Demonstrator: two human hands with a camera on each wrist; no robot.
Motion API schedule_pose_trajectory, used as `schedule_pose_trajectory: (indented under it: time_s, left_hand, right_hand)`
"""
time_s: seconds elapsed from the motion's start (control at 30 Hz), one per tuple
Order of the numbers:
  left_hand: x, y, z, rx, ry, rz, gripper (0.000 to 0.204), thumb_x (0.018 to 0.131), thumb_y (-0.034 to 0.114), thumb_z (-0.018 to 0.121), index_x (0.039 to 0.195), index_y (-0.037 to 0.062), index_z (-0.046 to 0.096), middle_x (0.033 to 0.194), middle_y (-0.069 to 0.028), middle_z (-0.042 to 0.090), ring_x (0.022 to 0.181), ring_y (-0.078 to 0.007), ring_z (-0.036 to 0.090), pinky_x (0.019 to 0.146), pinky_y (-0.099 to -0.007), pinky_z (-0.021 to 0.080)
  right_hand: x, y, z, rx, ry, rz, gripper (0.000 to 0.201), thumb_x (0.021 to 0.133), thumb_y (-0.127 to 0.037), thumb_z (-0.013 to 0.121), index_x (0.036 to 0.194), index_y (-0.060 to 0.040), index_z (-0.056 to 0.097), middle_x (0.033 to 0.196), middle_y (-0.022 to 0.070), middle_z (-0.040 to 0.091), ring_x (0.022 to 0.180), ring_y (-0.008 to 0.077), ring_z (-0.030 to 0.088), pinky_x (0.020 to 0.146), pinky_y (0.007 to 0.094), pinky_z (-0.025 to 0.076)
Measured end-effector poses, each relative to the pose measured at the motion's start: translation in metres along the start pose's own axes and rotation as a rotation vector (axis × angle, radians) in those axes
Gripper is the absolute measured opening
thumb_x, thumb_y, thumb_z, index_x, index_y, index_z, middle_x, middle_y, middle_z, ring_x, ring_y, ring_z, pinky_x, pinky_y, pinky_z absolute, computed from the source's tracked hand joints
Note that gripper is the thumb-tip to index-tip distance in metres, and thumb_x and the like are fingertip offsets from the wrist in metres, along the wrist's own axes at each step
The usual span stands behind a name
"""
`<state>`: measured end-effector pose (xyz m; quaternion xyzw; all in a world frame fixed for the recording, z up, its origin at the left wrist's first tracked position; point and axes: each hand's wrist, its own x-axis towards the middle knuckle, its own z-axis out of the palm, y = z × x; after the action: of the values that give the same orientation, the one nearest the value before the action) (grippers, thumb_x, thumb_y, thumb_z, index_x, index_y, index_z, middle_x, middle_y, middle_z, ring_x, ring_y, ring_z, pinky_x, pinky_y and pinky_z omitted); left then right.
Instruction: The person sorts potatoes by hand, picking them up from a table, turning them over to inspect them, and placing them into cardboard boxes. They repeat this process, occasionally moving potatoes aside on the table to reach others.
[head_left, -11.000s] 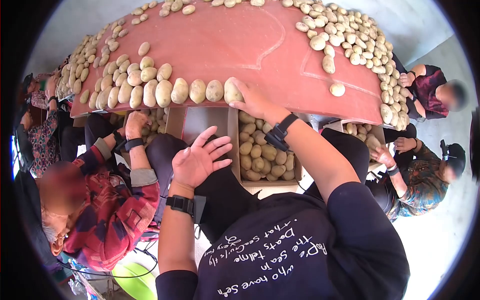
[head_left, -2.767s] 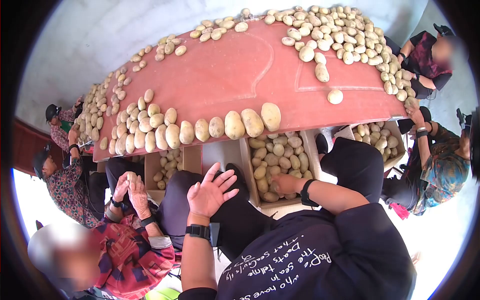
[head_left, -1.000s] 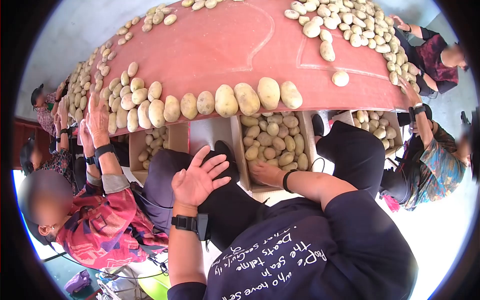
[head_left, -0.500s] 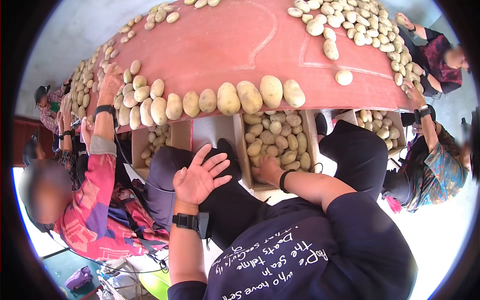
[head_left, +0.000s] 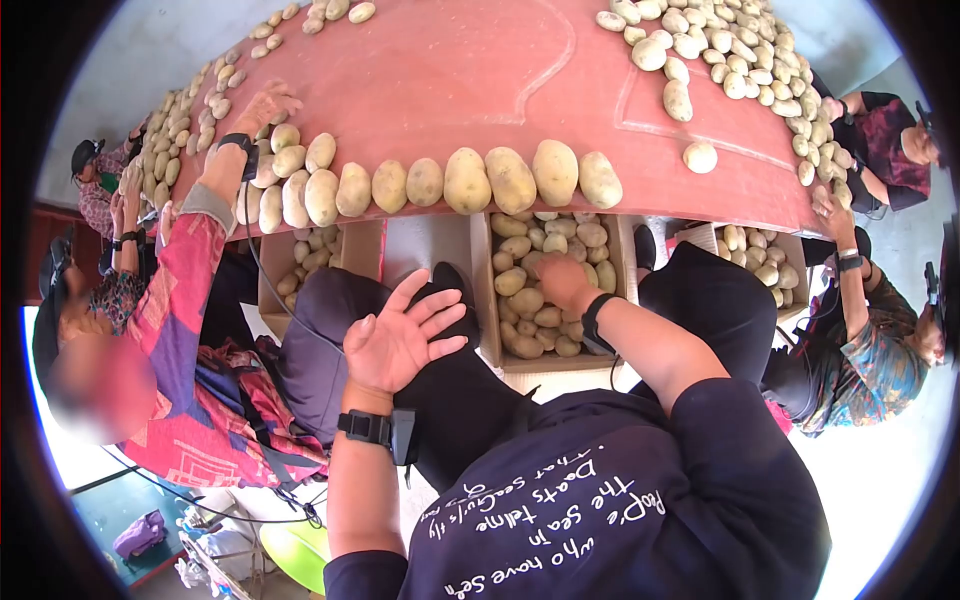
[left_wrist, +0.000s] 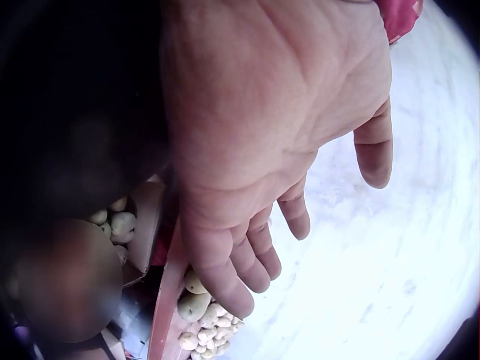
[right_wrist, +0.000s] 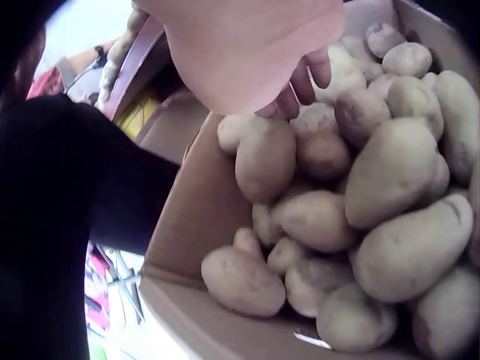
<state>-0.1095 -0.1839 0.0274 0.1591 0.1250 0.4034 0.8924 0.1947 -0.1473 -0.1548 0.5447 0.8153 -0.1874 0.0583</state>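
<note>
My right hand (head_left: pixel 568 283) is inside a cardboard box of potatoes (head_left: pixel 530 330) below the table's near edge. In the right wrist view its fingers (right_wrist: pixel 321 67) bend down among the potatoes, close to a brownish oval potato (right_wrist: pixel 266 157); I cannot tell whether they grip one. Palm up, my left hand (head_left: pixel 405 335) hovers over my dark trousers, fingers spread and holding nothing. Along the red table's (head_left: pixel 430 90) near edge runs a row of potatoes, growing larger toward its right end, where a big potato (head_left: pixel 600 180) lies last.
Potatoes are heaped at the table's right (head_left: pixel 740 60) and left ends. A single round potato (head_left: pixel 700 157) lies near the right front. At left, a neighbour's hand (head_left: pixel 268 103) reaches over the table beside another potato box (head_left: pixel 310 265). More people sit at both sides.
Over the last second my right hand has moved from the box's near left corner toward its middle. Since earlier frames, large potatoes have been added at the row's right end. My left hand stays palm up.
</note>
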Motion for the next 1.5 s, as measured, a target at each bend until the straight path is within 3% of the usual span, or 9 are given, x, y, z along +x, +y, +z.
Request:
schedule_pose_trajectory:
  time_s: [0.23,0.57,0.67,0.8,0.9,1.1,1.2,1.3,1.5]
  left_hand:
    - [0.001,0.000,0.000,-0.014,0.027,-0.005,0.084,0.084,0.043,0.065,0.151,0.0112,0.025,0.146,-0.0292,0.034,0.135,-0.0435,0.037,0.105,-0.0632,0.035]
    - [0.004,0.004,0.000,-0.051,0.039,-0.036,0.082,0.086,0.041,0.064,0.151,0.0119,0.024,0.148,-0.0296,0.031,0.138,-0.0443,0.032,0.107,-0.0650,0.031]
    - [0.004,0.004,-0.001,-0.051,0.041,-0.049,0.083,0.085,0.042,0.063,0.151,0.0118,0.023,0.149,-0.0295,0.030,0.138,-0.0437,0.032,0.108,-0.0645,0.029]
    - [0.006,0.004,-0.001,-0.052,0.041,-0.062,0.085,0.085,0.043,0.063,0.151,0.0107,0.022,0.149,-0.0295,0.030,0.139,-0.0425,0.031,0.109,-0.0632,0.027]
    - [0.006,0.002,-0.001,-0.049,0.043,-0.070,0.084,0.085,0.044,0.063,0.151,0.0111,0.023,0.149,-0.0289,0.030,0.139,-0.0418,0.032,0.110,-0.0627,0.027]
    - [0.007,0.002,0.000,-0.033,0.049,-0.074,0.083,0.084,0.045,0.062,0.151,0.0111,0.025,0.149,-0.0281,0.030,0.139,-0.0408,0.032,0.110,-0.0620,0.028]
    - [0.008,0.002,0.002,-0.024,0.061,-0.072,0.083,0.084,0.046,0.061,0.151,0.0110,0.025,0.149,-0.0281,0.030,0.139,-0.0407,0.032,0.110,-0.0619,0.028]
    - [0.006,0.002,0.001,-0.018,0.055,-0.075,0.083,0.085,0.045,0.061,0.152,0.0131,0.023,0.149,-0.0280,0.030,0.139,-0.0411,0.032,0.109,-0.0624,0.029]
    - [0.008,0.002,0.001,-0.010,0.042,-0.077,0.083,0.086,0.045,0.061,0.152,0.0137,0.022,0.149,-0.0278,0.030,0.139,-0.0411,0.031,0.109,-0.0619,0.029]
  right_hand:
    - [0.025,0.005,-0.003,-0.248,-0.089,-0.144,0.023,0.082,-0.014,0.056,0.103,-0.0121,0.066,0.108,0.0053,0.064,0.115,0.0232,0.049,0.100,0.0414,0.032]
    - [0.031,-0.002,0.020,-0.104,0.002,-0.016,0.032,0.091,-0.011,0.043,0.119,-0.0115,0.059,0.114,0.0091,0.062,0.130,0.0252,0.035,0.108,0.0401,0.024]
    - [0.033,0.000,0.017,-0.093,-0.028,-0.007,0.031,0.090,-0.012,0.044,0.117,-0.0120,0.059,0.113,0.0092,0.062,0.132,0.0257,0.035,0.108,0.0392,0.023]
    - [0.039,0.003,0.021,-0.151,0.082,-0.014,0.027,0.085,-0.013,0.052,0.111,-0.0123,0.061,0.114,0.0054,0.062,0.129,0.0270,0.040,0.114,0.0479,0.019]
    - [0.035,0.002,0.003,-0.200,-0.010,-0.066,0.027,0.083,-0.014,0.056,0.109,-0.0119,0.062,0.114,0.0042,0.062,0.129,0.0273,0.041,0.115,0.0537,0.015]
    - [0.035,0.012,0.039,-0.253,0.220,-0.112,0.021,0.084,-0.012,0.053,0.103,-0.0113,0.062,0.099,0.0032,0.063,0.118,0.0251,0.045,0.113,0.0535,0.020]
    - [0.032,0.002,0.021,-0.203,0.057,-0.030,0.031,0.077,-0.013,0.064,0.108,-0.0101,0.062,0.114,0.0049,0.062,0.125,0.0284,0.043,0.116,0.0539,0.013]
    - [0.030,0.000,0.002,-0.141,-0.093,-0.074,0.028,0.081,-0.015,0.060,0.109,-0.0098,0.062,0.112,0.0050,0.061,0.123,0.0274,0.044,0.117,0.0534,0.014]
    - [0.026,0.009,0.039,-0.182,0.046,-0.224,0.030,0.085,-0.017,0.053,0.112,-0.0104,0.063,0.105,0.0043,0.059,0.116,0.0243,0.047,0.116,0.0488,0.019]
